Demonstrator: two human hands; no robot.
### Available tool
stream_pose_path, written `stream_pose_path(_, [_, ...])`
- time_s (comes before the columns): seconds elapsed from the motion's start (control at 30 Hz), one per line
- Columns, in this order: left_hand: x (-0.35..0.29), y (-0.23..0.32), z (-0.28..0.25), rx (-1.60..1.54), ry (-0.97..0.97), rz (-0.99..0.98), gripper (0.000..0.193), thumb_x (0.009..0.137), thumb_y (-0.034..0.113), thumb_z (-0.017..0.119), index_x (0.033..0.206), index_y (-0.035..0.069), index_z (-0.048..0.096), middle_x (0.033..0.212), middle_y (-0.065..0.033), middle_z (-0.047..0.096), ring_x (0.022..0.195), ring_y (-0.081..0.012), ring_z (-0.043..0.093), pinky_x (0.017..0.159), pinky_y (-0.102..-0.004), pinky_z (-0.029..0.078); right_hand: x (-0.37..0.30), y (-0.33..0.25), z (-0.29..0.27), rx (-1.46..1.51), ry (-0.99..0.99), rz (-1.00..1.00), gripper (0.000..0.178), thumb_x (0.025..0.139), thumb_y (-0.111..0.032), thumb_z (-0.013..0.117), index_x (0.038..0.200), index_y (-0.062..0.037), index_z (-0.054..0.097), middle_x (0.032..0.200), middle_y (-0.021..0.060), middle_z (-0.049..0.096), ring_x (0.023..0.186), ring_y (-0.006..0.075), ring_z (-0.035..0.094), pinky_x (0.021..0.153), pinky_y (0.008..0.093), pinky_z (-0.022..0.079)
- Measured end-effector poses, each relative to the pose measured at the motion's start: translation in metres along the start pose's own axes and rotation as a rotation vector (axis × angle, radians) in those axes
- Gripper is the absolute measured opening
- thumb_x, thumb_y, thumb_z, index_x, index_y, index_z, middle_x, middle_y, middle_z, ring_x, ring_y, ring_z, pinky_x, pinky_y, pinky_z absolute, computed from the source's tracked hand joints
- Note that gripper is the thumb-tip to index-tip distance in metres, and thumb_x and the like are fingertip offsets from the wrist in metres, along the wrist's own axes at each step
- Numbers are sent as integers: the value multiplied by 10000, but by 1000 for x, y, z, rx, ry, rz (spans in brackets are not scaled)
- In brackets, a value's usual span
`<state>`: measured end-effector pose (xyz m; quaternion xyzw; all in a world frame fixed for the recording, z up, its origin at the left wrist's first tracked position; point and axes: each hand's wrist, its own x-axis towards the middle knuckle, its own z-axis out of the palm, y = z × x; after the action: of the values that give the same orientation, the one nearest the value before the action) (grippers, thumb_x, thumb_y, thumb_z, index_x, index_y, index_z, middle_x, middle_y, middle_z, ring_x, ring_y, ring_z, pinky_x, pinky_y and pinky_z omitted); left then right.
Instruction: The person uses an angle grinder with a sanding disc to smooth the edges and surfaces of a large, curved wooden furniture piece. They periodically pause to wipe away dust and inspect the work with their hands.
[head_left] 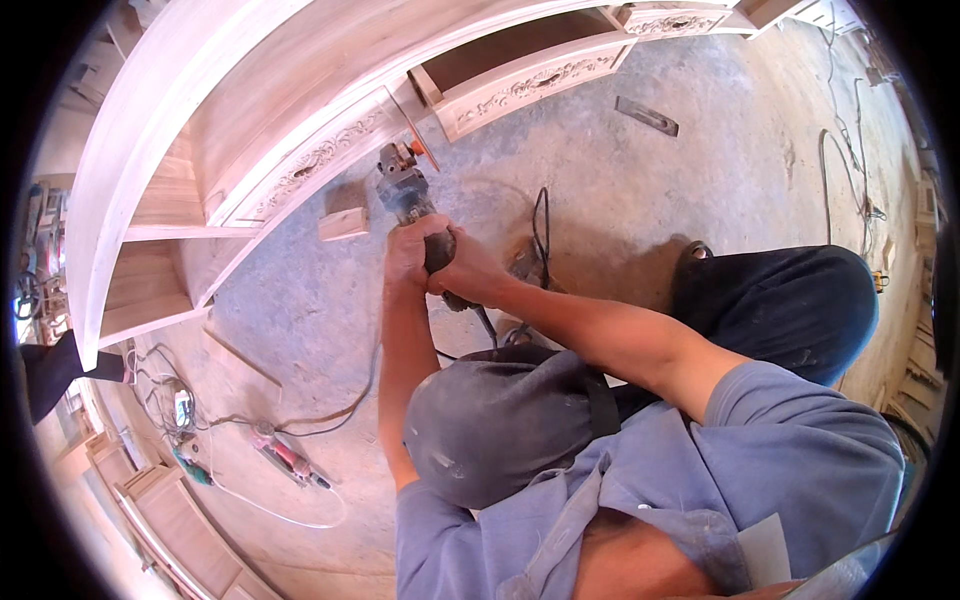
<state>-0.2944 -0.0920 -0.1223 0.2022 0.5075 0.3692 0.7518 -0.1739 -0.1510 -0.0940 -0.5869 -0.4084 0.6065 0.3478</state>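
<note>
Blue-grey shirt (pixel 800 445), trousered knee (pixel 480 425), wood block (pixel 343 224) near grinder (pixel 404 190) and carved cabinet (pixel 325 162).

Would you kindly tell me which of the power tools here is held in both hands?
The dark grinder with orange at its head, gripped by the left hand and right hand; the reddish tool lies on the floor, untouched.

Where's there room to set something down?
Bare grey concrete floor shows between the dark rectangular bar and thin black cable at right, and between the pale wooden block and slim wooden strip. Tangled cords and a red power tool crowd the lower left; left hand, right hand and dark angle grinder block the middle.
</note>
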Motion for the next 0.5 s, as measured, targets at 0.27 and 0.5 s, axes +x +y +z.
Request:
stream_pose_path(0.27, [51,-36,-25,-41,13,-171,189,742,93,736,864,-39,676,794,-110,671,633,-241,645,606,-366,545,26,45,0,46,-19,98,788,536,-170,778,1278,-60,538,1045,157,642,914,287,649,818,376,528])
stream_pose_path(0.5, [58,-32,-22,63,-6,-172,186,760,103,710,870,-45,683,812,-116,677,652,-241,651,622,-369,545,27,47,-4,-29,56,67,835,529,-204,780,1309,-60,520,1136,203,627,1023,340,645,887,395,513])
